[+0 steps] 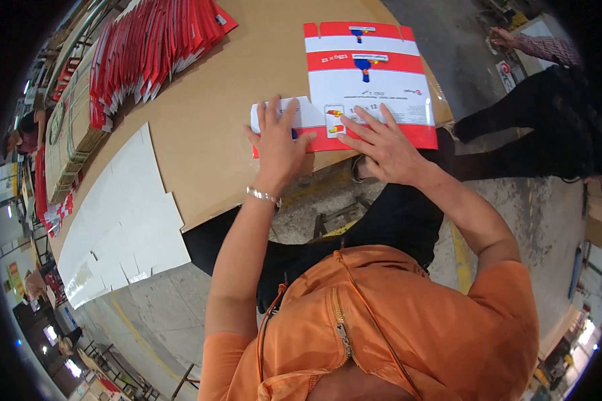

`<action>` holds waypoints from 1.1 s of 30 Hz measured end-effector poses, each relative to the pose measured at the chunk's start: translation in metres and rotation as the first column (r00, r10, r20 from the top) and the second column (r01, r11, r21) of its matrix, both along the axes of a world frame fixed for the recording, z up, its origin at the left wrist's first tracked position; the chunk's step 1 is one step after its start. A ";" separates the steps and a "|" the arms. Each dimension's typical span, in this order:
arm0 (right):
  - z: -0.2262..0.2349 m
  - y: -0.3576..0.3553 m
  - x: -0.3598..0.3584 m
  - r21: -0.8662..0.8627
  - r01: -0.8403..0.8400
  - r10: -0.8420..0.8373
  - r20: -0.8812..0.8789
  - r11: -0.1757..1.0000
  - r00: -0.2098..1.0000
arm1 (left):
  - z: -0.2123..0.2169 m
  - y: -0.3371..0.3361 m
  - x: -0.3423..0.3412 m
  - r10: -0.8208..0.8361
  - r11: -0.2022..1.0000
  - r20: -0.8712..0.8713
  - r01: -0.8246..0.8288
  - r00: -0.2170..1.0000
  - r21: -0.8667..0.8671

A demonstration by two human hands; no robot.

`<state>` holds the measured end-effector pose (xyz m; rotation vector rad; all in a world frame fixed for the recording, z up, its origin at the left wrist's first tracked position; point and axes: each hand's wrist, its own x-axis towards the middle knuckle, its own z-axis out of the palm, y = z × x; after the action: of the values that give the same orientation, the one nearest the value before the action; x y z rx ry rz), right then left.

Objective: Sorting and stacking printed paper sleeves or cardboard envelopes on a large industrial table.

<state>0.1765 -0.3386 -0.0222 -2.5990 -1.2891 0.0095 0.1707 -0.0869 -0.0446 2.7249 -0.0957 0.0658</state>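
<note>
Both the left hand (277, 144) and right hand (381, 148) are pressing flat, fingers spread, gripping nothing, hiding the red-and-white carton blank's (371, 87) near edge.

Both forearms reach forward, left hand (276, 142) and right hand (381, 148) pressed flat, fingers spread.

The left hand (277, 144) hides part of the carton's folded flap (294, 119).
</note>
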 end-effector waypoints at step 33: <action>-0.010 0.122 0.444 0.149 0.500 -0.428 -0.347 0.853 0.834 | 0.012 0.193 -0.232 0.655 0.751 -0.132 -0.622 0.744 0.219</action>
<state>0.6202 -0.2168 -0.0327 -2.5085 -0.4925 0.1532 -0.0611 0.1059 -0.0323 2.7676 0.9490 -0.0254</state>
